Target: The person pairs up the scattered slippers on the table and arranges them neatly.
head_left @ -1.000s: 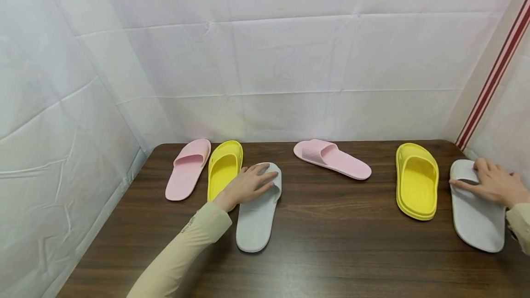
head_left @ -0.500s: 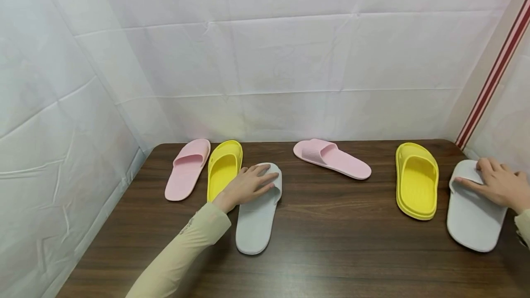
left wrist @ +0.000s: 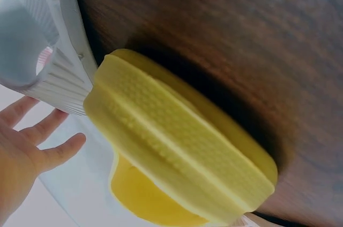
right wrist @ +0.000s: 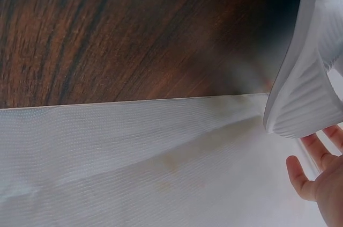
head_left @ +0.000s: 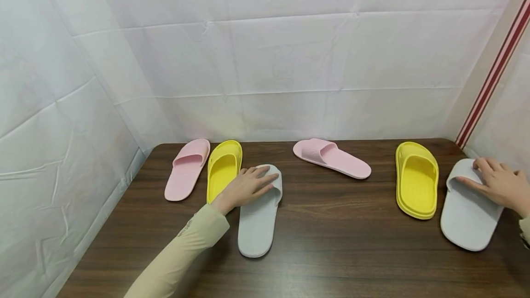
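On the dark wood-grain table [head_left: 331,224], seen from the head camera, the left hand [head_left: 248,186] is laid flat, fingers straight, over the strap of a pale grey foam slipper [head_left: 258,224] that lies just beside a yellow foam slipper [head_left: 223,169], itself next to a pink foam slipper [head_left: 186,169] near the back-left corner. At the right edge, the right hand [head_left: 494,183] is rested with fingers extended on the strap of a second grey foam slipper [head_left: 465,220], which lies just beside a second yellow slipper [head_left: 416,180]. A second pink slipper [head_left: 331,157] is seen well apart from both hands, at the back centre. From the left wrist camera, the ribbed sole edge of the yellow slipper [left wrist: 177,146] is shown close up, with the left hand's fingers [left wrist: 37,136] spread beside the grey slipper's ribbed strap [left wrist: 48,71]. From the right wrist camera, the ribbed strap of the second grey slipper [right wrist: 305,93] is shown above white sheeting [right wrist: 134,168], the right hand's fingers [right wrist: 313,168] open beneath it.
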Tool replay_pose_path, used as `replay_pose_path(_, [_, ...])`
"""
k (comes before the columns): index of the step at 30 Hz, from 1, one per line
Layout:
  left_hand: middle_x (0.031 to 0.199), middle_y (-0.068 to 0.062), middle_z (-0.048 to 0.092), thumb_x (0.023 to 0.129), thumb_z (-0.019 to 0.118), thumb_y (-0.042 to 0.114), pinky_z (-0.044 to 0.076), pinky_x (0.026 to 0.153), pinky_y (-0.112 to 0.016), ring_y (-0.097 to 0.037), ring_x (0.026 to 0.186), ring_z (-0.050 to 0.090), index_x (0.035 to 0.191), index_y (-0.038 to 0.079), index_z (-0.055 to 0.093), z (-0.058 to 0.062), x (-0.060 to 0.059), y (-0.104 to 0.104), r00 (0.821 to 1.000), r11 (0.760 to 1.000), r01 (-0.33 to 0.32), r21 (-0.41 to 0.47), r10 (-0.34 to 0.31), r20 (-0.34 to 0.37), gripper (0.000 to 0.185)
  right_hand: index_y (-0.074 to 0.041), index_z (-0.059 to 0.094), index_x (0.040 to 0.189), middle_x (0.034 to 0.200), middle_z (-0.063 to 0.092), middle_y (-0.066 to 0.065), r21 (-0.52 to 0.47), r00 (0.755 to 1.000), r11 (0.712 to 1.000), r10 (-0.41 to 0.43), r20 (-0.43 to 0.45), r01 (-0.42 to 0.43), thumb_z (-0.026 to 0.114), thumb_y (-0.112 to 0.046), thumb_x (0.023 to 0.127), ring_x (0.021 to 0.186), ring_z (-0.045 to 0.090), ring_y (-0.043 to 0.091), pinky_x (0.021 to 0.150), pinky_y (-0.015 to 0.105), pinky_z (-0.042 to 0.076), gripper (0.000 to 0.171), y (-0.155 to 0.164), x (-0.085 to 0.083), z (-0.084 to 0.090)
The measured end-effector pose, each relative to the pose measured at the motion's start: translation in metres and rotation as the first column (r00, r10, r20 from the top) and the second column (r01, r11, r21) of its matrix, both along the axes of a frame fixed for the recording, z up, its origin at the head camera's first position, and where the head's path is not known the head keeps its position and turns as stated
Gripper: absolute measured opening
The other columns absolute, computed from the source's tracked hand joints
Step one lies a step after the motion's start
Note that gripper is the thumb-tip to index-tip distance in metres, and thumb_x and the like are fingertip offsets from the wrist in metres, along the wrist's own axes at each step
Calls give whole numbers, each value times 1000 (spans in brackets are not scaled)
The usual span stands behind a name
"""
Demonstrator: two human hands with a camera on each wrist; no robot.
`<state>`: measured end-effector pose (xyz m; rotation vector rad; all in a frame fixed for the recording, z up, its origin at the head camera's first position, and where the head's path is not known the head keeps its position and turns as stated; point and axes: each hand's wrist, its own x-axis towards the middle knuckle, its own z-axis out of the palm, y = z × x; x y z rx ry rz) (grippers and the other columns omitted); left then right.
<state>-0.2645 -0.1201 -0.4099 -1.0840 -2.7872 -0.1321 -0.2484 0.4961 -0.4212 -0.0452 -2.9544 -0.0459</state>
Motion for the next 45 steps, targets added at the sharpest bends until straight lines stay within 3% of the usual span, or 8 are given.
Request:
replay_pose_path(8, [137,-8,43,94,38,41,37,93,-48,-29,121,43,132,29,44,-2,1,0,1000,1000,-7,11,7,5,40,0,37,101,103,40,31,-40,1000,999,-18,-13,18,43,-67,79,88,41,52,70,63,29,71,-6,1,8])
replay_pose_path(16, [137,-9,42,93,38,41,37,93,-48,-31,120,44,131,29,44,-2,3,1,1000,999,-22,28,22,19,40,1,43,103,104,43,33,-57,997,996,70,-39,-72,48,-61,81,88,42,51,68,59,27,66,-32,1,31])
replay_pose_path(27, [137,-10,42,94,38,40,34,96,-48,-32,121,43,133,25,43,1,3,2,1000,1000,-15,14,15,18,42,-5,46,103,102,47,25,-36,986,987,152,-71,-155,51,-59,80,89,47,46,65,54,29,59,-69,0,55])
replay_pose_path(36, [136,-11,43,94,38,40,34,96,-48,-32,118,45,132,26,44,1,2,5,1000,1000,-14,18,14,22,41,-8,47,105,107,47,21,-49,968,969,236,-80,-241,52,-57,81,95,46,44,68,53,29,54,-98,0,63])
replay_pose_path(45, [135,-10,44,94,39,39,34,95,-47,-31,119,45,131,26,44,1,3,10,1000,1000,1,20,-1,7,40,-10,49,103,104,50,16,-56,941,943,322,-100,-328,58,-53,78,93,48,38,64,47,31,50,-133,1,60])
